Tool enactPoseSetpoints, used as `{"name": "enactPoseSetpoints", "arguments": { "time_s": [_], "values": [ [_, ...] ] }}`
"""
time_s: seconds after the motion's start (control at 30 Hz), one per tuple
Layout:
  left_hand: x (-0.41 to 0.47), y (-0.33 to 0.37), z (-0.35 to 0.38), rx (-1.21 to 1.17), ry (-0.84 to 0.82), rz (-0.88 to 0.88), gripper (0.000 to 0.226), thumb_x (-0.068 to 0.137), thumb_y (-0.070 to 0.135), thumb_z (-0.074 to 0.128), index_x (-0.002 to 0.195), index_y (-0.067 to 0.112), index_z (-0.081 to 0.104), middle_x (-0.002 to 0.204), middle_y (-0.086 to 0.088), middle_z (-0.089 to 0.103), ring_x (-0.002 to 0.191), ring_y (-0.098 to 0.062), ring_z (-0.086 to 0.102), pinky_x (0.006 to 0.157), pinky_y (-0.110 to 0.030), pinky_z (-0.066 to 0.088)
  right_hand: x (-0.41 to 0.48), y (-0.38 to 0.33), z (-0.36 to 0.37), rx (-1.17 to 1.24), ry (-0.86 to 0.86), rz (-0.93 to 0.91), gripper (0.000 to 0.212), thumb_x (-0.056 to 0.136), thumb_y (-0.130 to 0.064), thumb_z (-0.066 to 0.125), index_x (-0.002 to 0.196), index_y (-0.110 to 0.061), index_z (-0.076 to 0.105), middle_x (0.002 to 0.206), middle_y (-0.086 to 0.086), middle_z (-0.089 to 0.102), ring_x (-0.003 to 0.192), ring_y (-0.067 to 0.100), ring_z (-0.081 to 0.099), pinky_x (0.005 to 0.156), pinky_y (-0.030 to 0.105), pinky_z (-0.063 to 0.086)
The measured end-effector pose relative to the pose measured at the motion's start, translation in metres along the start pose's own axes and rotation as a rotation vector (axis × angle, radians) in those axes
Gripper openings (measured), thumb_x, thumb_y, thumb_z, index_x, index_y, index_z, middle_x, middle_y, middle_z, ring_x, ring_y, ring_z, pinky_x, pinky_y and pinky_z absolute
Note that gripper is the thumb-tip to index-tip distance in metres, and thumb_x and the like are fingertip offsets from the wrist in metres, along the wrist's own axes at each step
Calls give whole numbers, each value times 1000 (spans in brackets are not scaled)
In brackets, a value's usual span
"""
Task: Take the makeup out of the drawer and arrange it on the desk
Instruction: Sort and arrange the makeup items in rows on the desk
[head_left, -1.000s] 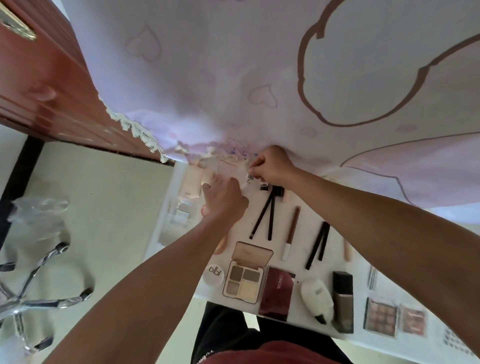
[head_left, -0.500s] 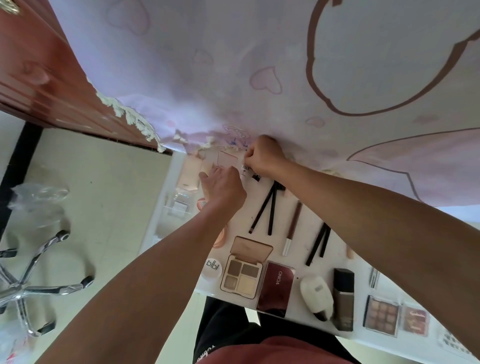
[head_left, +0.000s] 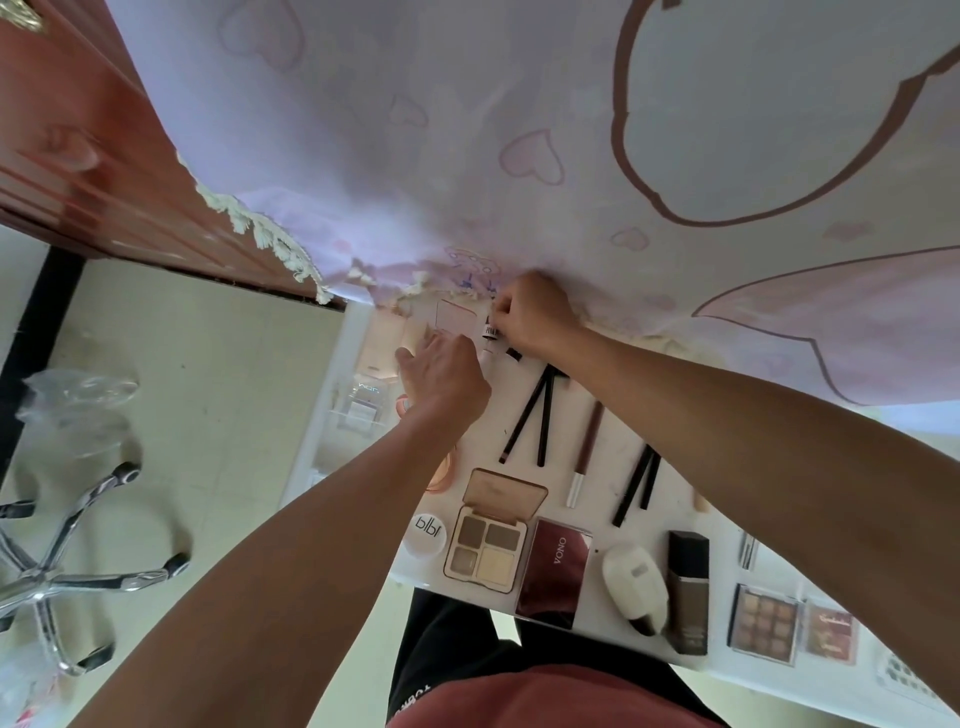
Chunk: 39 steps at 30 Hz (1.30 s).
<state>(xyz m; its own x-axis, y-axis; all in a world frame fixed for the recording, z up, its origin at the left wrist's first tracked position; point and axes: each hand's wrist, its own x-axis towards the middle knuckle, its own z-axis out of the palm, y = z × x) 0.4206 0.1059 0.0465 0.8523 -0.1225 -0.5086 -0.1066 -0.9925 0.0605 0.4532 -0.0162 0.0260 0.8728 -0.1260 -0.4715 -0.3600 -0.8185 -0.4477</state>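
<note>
— Both hands have crept slightly farther up the white drawer (head_left: 608, 519) than a second ago, nearer the fringed edge of the pink heart-printed cloth (head_left: 467, 130), haven't they?

— Yes, only slightly. Both arms reach forward, nearly straight. The right hand (head_left: 535, 317) is knuckles-up right at the fringe, fingers curled, pinching a small black-capped tube (head_left: 491, 331) with a white label.

— And the other one?

— The left hand (head_left: 441, 384) lies just beside it, back to the camera, thumb out to the left, fingers pointing at a pale pink square compact (head_left: 456, 314). Its fingertips are hidden, so I cannot tell whether it holds anything.

— Where is the rest of the makeup?

— In the drawer, below the cloth. Two black pencils (head_left: 530, 415) lie crossed near the right forearm. An open four-pan eyeshadow palette (head_left: 485, 551) sits at the near edge, just beside a dark red VONO case (head_left: 553, 571).
</note>
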Motion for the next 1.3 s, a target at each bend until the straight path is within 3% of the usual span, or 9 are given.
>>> {"name": "enactPoseSetpoints", "arguments": {
  "time_s": [0.13,0.23,0.37,0.5,0.77,0.97,1.17,1.23,1.3],
  "values": [
    [-9,-9,-10,-18,25,65,14,84,29,61,82,15,59,87,-1,53,90,-22,48,79,-35,26,-16,12,-10,-57,47,-73,28,94,-15,51,66,-13,56,67,5,57,67,27,54,61,29,40],
    [-21,-24,-17,-88,84,99,16,87,23,52,85,13,64,75,0,51,82,-21,42,75,-34,28,-24,25,-13,-83,68,-59,21,92,-17,52,80,-11,67,79,6,69,75,27,64,69,33,52],
    [-34,-48,-23,-168,100,152,22,92,24,51,101,21,71,98,0,64,97,-21,49,73,-29,36,-26,29,-16,-68,18,8,16,91,-26,58,95,-18,71,100,6,71,95,29,64,82,33,52],
    [-42,-62,-27,-184,51,230,26,94,21,52,114,26,68,111,4,63,105,-21,51,82,-33,44,-27,24,-10,-89,-22,11,20,90,-25,58,100,-15,72,102,8,70,97,31,64,76,29,47],
    [-42,-65,-24,-174,30,292,19,90,8,51,95,10,69,97,-2,66,94,-23,49,78,-37,48,-31,22,-2,-112,-8,24,22,89,-25,63,107,-15,70,110,11,67,100,32,61,78,31,46],
    [-43,-60,-22,-195,37,314,19,88,5,52,93,7,70,98,-3,67,95,-23,49,80,-38,48,-34,25,0,-106,-29,-8,23,88,-21,61,111,-18,62,110,8,65,102,30,58,78,33,45],
    [-49,-54,-29,-204,83,331,25,93,15,53,112,16,70,111,1,64,104,-20,49,82,-31,44,-52,22,-16,97,-3,7,27,85,-20,64,104,-16,45,91,5,61,84,28,59,68,35,46],
    [-50,-53,-34,-230,107,332,25,93,14,53,110,17,71,109,1,65,101,-19,50,81,-29,43,-60,23,-25,272,15,56,36,82,-20,66,109,-19,42,92,7,65,77,26,64,66,37,51],
    [-51,-51,-39,-256,124,332,24,91,13,53,106,17,72,105,0,66,97,-19,51,80,-27,41,-72,24,-36,468,-11,86,47,82,-16,66,121,-23,41,90,12,67,65,23,65,54,33,53]
  ]
}}
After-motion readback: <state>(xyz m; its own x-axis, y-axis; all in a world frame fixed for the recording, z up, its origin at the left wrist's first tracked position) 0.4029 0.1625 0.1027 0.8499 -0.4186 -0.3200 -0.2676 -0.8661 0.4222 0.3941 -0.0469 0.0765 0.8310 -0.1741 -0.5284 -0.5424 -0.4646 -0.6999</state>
